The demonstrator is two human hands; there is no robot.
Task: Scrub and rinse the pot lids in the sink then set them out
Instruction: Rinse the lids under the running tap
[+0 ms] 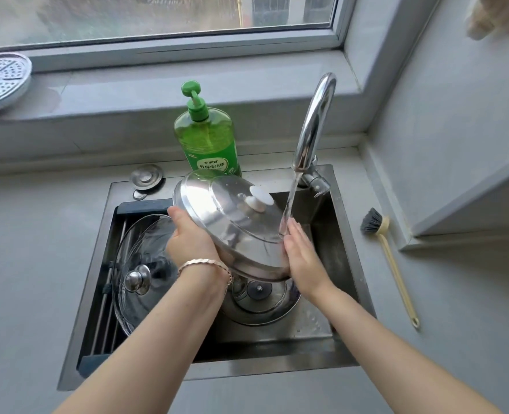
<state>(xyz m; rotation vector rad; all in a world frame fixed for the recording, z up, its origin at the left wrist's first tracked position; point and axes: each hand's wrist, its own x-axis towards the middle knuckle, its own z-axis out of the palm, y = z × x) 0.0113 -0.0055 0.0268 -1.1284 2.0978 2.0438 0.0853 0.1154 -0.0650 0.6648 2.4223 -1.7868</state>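
Observation:
I hold a steel-rimmed glass lid with a white knob [232,222] tilted over the sink [348,264]. My left hand [189,239] grips its left rim. My right hand [301,255] lies flat against its right rim, fingers straight. Water runs from the chrome faucet [314,124] onto the lid's right edge. A clear glass lid with a metal knob [136,264] rests on the rack in the sink's left part. Another lid with a dark knob [259,297] lies on the sink bottom beneath the held one.
A green dish soap bottle [206,135] stands behind the sink. A dish brush [389,258] lies on the counter to the right. A perforated metal steamer plate [0,82] sits on the windowsill at left. A round metal cap [145,176] sits at the sink's back left corner.

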